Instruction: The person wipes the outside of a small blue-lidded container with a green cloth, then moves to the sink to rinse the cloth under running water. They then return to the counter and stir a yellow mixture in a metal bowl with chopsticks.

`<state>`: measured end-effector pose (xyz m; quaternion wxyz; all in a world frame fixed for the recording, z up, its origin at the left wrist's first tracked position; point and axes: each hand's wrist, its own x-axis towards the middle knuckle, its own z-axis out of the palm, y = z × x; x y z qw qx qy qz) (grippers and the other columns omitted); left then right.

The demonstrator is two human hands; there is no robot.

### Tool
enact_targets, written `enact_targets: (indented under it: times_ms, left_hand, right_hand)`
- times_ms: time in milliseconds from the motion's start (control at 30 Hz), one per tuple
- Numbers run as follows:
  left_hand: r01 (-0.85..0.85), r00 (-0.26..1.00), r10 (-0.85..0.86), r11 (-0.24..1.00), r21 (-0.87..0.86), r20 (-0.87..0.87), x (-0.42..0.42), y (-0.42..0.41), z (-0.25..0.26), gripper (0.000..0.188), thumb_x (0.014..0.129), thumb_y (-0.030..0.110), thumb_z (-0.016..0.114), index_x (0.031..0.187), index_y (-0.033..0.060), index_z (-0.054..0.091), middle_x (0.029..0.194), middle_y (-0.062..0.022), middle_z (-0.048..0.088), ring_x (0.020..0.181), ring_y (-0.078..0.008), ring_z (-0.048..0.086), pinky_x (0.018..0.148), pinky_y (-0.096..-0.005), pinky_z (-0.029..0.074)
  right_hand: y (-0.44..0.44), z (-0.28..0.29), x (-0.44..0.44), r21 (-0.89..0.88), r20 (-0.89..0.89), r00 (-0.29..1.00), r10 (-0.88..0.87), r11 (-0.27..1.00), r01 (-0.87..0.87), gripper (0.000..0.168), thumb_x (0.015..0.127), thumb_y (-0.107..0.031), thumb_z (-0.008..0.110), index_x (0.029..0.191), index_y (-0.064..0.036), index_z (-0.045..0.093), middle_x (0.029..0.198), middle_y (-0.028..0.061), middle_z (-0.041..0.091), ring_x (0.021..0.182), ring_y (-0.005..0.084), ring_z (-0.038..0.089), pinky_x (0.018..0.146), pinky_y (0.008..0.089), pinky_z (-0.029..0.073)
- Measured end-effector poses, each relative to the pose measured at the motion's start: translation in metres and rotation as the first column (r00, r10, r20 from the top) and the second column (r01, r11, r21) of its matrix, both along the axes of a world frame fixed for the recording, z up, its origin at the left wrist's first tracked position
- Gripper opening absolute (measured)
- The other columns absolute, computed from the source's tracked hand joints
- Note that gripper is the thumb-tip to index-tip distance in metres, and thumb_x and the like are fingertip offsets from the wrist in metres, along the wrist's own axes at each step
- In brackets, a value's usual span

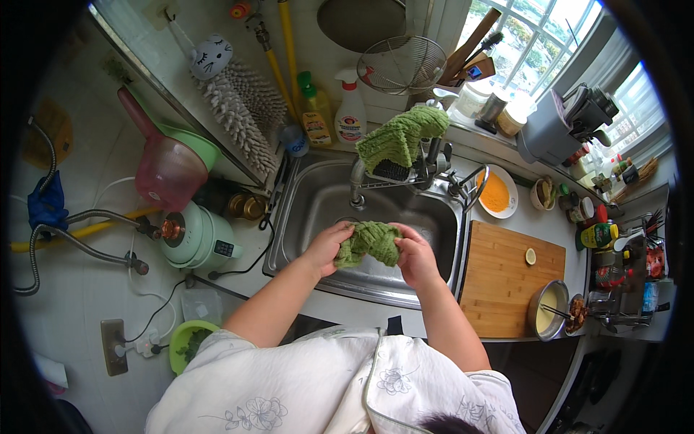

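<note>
A bunched green cloth [370, 244] is stretched between my two hands over the stainless steel sink [314, 190]. My left hand [329, 247] grips its left end, and my right hand [416, 255] pinches the right end. Just beyond them, the faucet spout [356, 182] points down into the basin; no water stream shows. Another green cloth [401, 135] is draped over the rack behind the faucet. Part of the basin floor is hidden beneath the held cloth.
Right of the sink lies a wooden cutting board [509, 276] bearing a cut lemon [530, 256] and a metal bowl of batter [547, 309] with chopsticks. A plate of orange crumbs [496, 191] sits behind it. At left stands a mint-green appliance [198, 238]; bottles [316, 116] line the back.
</note>
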<state>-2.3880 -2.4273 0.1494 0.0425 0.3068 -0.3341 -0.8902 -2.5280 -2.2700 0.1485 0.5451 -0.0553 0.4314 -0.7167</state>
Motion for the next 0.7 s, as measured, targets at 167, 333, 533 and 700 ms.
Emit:
enact_targets:
  times_ms: [167,333,533,700]
  left_hand:
    - [-0.087,0.995,0.093,0.99,0.111,-0.048,-0.009,0.032,-0.002,0.028,0.098,0.022,0.039,0.115,0.0043,0.05,0.113,-0.0083,0.056,0.107,-0.0189,0.055,0.093,-0.0343,0.044]
    - [0.134,0.971,-0.094,0.976,0.172,-0.22,0.005,0.026,-0.006,0.04,0.094,0.015,0.039,0.132,0.0013,0.042,0.128,-0.0108,0.05,0.119,-0.0206,0.048,0.103,-0.0353,0.036]
    - [0.142,0.939,-0.337,0.196,-0.97,0.069,0.007,0.02,0.009,0.054,0.076,-0.008,0.048,0.128,0.0078,0.049,0.133,-0.0103,0.045,0.125,-0.0285,0.04,0.104,-0.0385,0.035]
    - [0.016,0.908,-0.374,-0.414,-0.91,0.186,0.004,0.029,0.007,0.057,0.072,0.004,0.061,0.125,0.0235,0.053,0.136,-0.0085,0.041,0.127,-0.0355,0.033,0.103,-0.0402,0.035]
  right_hand:
    - [-0.004,-0.01,0.022,0.076,0.046,0.968,0.247,0.965,-0.25,0.043,0.092,-0.028,0.053,0.127,-0.005,0.042,0.124,0.0065,0.05,0.111,0.0205,0.051,0.096,0.0384,0.039]
    - [0.009,-0.002,0.008,0.246,0.088,0.898,0.43,0.864,-0.438,0.04,0.092,-0.026,0.05,0.128,-0.011,0.042,0.12,0.0071,0.054,0.104,0.0227,0.056,0.085,0.0466,0.045]
    - [0.018,-0.013,-0.001,0.081,0.269,0.875,0.402,0.896,-0.437,0.036,0.087,-0.022,0.057,0.121,-0.013,0.048,0.106,0.0044,0.058,0.092,0.0181,0.059,0.074,0.0334,0.049]
    - [0.01,-0.003,0.018,0.173,-0.038,0.772,0.635,0.765,-0.62,0.035,0.079,-0.019,0.068,0.11,-0.012,0.054,0.1,0.0015,0.058,0.087,0.0134,0.057,0.071,0.029,0.047]
